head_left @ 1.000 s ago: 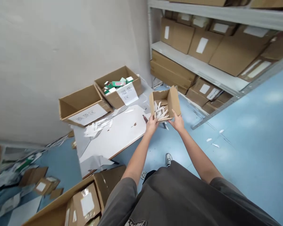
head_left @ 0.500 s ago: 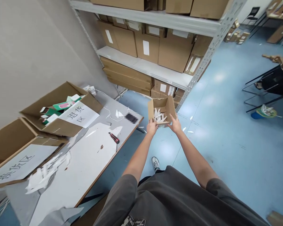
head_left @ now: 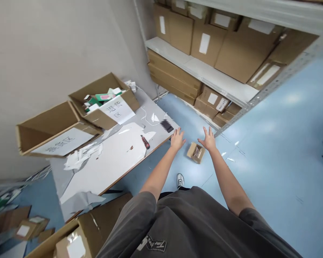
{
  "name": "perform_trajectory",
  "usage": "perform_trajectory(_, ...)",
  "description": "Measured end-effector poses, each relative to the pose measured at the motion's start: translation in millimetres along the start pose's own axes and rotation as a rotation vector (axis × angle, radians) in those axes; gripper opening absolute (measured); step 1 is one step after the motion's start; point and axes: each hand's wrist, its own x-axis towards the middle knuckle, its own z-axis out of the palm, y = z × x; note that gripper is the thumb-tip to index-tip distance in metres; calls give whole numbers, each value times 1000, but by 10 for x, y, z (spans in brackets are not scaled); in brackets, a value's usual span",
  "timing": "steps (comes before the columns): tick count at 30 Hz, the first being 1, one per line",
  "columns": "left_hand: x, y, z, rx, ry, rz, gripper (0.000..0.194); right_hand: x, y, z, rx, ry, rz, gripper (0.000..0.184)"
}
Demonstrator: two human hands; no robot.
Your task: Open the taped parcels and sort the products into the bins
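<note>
My left fingers [head_left: 178, 134] and right fingers [head_left: 210, 134] are spread, nothing pinched, well apart from each other. Small open carton [head_left: 192, 149] sits between and below them in view, clear of both; can't tell whether it's on the floor or in the air. Contents small and blurry: pale and brownish bits.

Bench [head_left: 115, 154] to my left: grey top, white sheet torn at the edges. Near my left fingers, a dark object [head_left: 168, 126], pixelated, can't identify. Then white cable [head_left: 150, 124], red-black cutter [head_left: 145, 142], heap of white strips [head_left: 79, 157].

Along the wall, two open cartons side by side on the bench. Far carton [head_left: 102, 120] holds green and white packs, lower ones hidden; near carton [head_left: 51, 123] hides its bottom. Handwriting on both sheets too soft to read.

Blue floor [head_left: 271, 200], white scraps [head_left: 230, 159] on it. Ahead, grey shelving [head_left: 242, 92] full of boxes, top cut off. Big carton [head_left: 110, 211] lower left, cut by the frame; my shirt covers all but one shoe [head_left: 180, 180].
</note>
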Motion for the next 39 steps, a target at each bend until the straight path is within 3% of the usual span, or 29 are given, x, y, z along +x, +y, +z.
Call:
perform_trajectory(4,-224,-564,-417,-14,132,-122,64,281,-701,87,-63,-37,-148,100)
perform_trajectory(8,-771,-1305,-882,-7,260,-331,70,446,-1688,347,-86,-76,-390,97)
perform_trajectory(12,-1716,-2060,-1267,18,391,-579,71,333,-2918,782,-72,-137,-680,92)
perform_trajectory(16,-2905,-2637,-1472,41,501,-850,73,-112,-4183,1282,-24,-213,-971,90)
perform_trajectory(20,-4160,-2847,-1461,74,570,-1156,74,-881,-5228,1712,88,-315,-1261,88)
perform_trajectory(24,-5374,-2649,-1227,74,619,-1457,72,-1949,-5955,2000,155,-444,-1523,87)
perform_trajectory(29,-6712,-2145,-761,64,721,-1793,72,-3527,-6400,2156,173,-587,-1833,86)
perform_trajectory(32,-7358,-2025,-539,63,742,-1923,71,-4382,-6563,2221,156,-637,-1944,86)
perform_trajectory(35,-7918,-2145,-374,31,751,-1994,71,-5127,-6771,2360,129,-674,-2020,85)
perform_trajectory(39,-8641,-2514,-156,-69,757,-2051,72,-6050,-7116,2695,37,-747,-2098,84)
